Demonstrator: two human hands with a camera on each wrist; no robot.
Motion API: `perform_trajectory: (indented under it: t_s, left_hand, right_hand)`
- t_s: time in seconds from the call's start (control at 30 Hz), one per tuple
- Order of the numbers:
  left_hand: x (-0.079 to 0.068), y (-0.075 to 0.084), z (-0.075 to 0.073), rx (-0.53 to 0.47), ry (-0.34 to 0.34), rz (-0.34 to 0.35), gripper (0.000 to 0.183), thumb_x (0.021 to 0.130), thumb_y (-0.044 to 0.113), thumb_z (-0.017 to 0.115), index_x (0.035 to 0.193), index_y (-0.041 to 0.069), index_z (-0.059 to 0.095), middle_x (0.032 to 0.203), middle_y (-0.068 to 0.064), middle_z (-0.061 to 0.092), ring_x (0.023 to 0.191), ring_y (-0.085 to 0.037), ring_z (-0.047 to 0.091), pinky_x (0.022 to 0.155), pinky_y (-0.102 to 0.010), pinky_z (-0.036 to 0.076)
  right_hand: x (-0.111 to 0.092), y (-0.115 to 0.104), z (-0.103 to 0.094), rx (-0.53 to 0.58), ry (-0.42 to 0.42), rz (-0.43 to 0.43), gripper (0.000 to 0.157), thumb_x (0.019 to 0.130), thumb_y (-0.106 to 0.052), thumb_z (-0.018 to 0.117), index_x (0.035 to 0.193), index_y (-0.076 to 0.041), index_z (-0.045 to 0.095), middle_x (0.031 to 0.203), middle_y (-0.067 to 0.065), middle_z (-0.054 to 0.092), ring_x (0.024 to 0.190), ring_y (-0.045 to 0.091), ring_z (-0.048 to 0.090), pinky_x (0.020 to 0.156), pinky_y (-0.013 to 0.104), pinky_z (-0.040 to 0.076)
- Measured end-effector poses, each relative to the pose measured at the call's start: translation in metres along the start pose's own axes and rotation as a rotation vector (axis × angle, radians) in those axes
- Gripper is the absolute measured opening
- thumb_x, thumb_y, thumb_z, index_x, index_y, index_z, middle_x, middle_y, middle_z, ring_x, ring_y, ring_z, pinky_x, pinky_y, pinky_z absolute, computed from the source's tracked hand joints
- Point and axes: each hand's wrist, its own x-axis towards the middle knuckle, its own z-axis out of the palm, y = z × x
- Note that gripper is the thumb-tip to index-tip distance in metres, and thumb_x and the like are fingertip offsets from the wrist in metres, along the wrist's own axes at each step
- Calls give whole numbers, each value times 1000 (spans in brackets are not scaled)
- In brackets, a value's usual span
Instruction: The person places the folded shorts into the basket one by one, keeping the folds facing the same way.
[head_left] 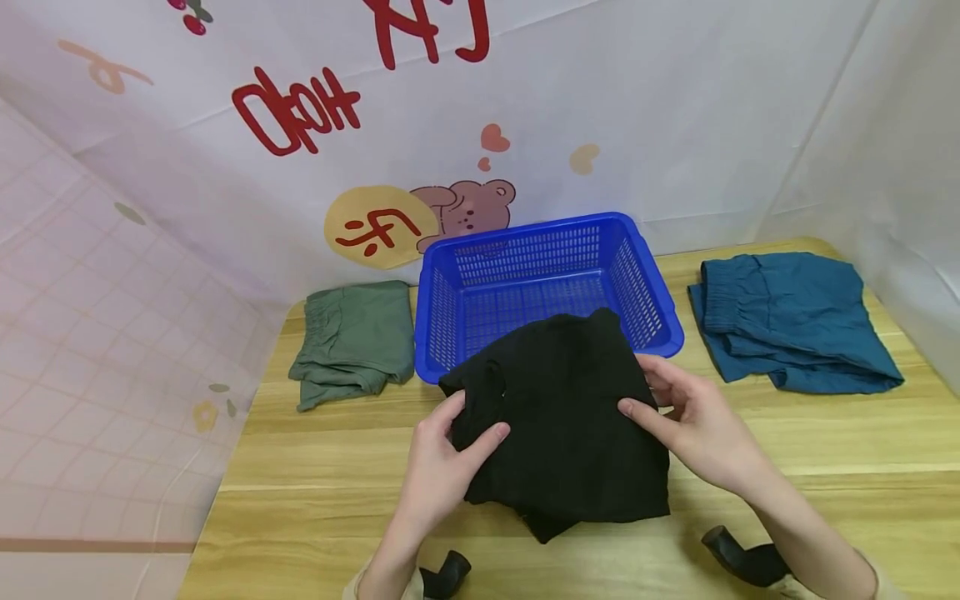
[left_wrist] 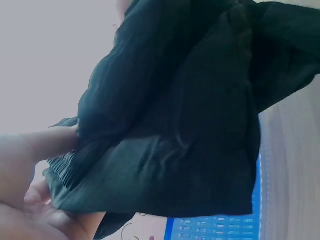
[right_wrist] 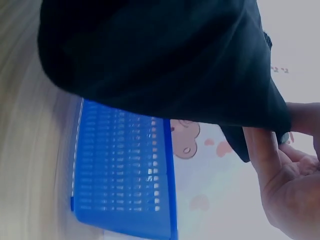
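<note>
A folded black garment [head_left: 570, 425] hangs in front of the blue basket, held up between both hands; its exact kind is hard to tell. My left hand [head_left: 438, 467] pinches its left side, thumb on the near face. On the opposite edge, my right hand [head_left: 705, 429] grips the cloth with the thumb in front and fingers behind. Gathered ribbing shows on the black garment [left_wrist: 175, 135] near the left fingers in the left wrist view. Beyond the cloth stands the blue plastic basket [head_left: 660, 333], its near wall partly covered by the garment.
Folded green shorts with an elastic waist [head_left: 360, 337] lie left of the basket. Folded blue shorts [head_left: 802, 321] lie to its right. All rest on a wooden table [head_left: 315, 500] against a printed white cloth backdrop [head_left: 675, 100].
</note>
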Motion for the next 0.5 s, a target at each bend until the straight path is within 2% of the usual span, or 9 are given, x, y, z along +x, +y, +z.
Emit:
perform_trajectory:
  t_s: [0.1,0.2,0.33,0.43,0.5]
  left_hand:
    - [2,-2,1,-47,6,-19,22,93,11,79,114,12,72,110,-11,80,91,-7,77,79,-25,63]
    - [7,-2,2,-33,22,9,19,94,12,79,111,10,70,108,-11,78,90,-6,75,78,-24,62]
    - [14,2,-1,10,55,73,16,94,12,79,105,10,68,97,-9,74,83,-5,70,73,-22,59]
    - [19,6,-5,37,53,112,16,94,13,79,102,9,66,90,-9,69,79,-6,67,70,-22,57]
    - [21,10,-7,46,44,126,16,94,14,79,101,7,65,89,-11,71,79,-4,68,70,-22,57]
  right_hand:
    - [2,1,-3,3,38,7,57,97,-6,74,148,6,53,124,24,76,91,-11,65,71,18,56]
    - [7,1,-5,-1,60,11,56,97,-6,74,147,7,54,124,26,76,91,-10,67,71,16,57]
    - [17,-3,-7,-42,63,62,58,97,-14,76,148,6,55,131,26,73,103,10,73,77,8,52]
    - [24,-7,-11,-73,58,100,61,97,-20,77,148,4,56,135,26,71,108,27,72,80,7,47]
    - [27,-9,-13,-83,53,118,62,96,-24,78,148,2,57,133,25,72,106,29,70,81,9,47]
